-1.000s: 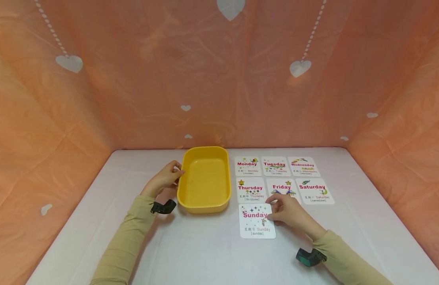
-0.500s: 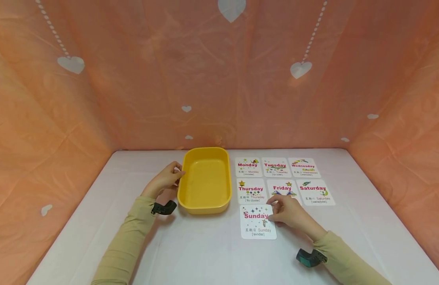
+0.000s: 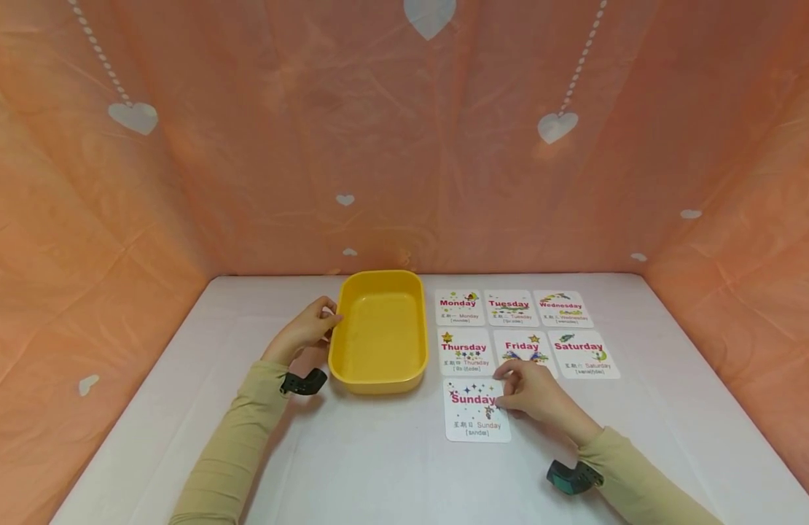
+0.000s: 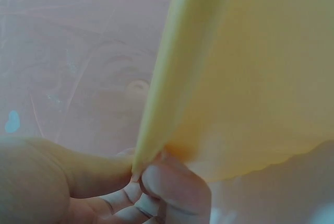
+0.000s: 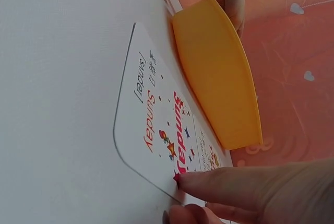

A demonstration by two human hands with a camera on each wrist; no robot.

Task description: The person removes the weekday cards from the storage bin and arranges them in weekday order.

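With thumb and finger, my left hand [image 3: 305, 329] pinches the left rim of a yellow plastic tub [image 3: 378, 339]; the left wrist view shows the tub rim [image 4: 162, 88] between thumb [image 4: 94, 174] and finger. My right hand [image 3: 541, 392] is at the right edge of the Sunday card [image 3: 473, 419], fingers curled. In the right wrist view its thumb [image 5: 219, 187] lies on the printed face near the edge, fingertips beside that edge. This white card lies flat below the Thursday card [image 3: 460, 367]. Part of the Friday card [image 3: 519, 337] is hidden behind my right hand.
The Monday [image 3: 460, 317], Tuesday [image 3: 512, 319] and Wednesday [image 3: 565, 309] cards form the back row on the white table [image 3: 378, 467]. At the right end of the middle row lies the Saturday card [image 3: 578, 359]. Pink cloth with hearts [image 3: 132, 117] encloses the back and sides.
Almost nothing differs. The whole head view shifts very slightly; both hands, the tub and the cards keep their places relative to each other.
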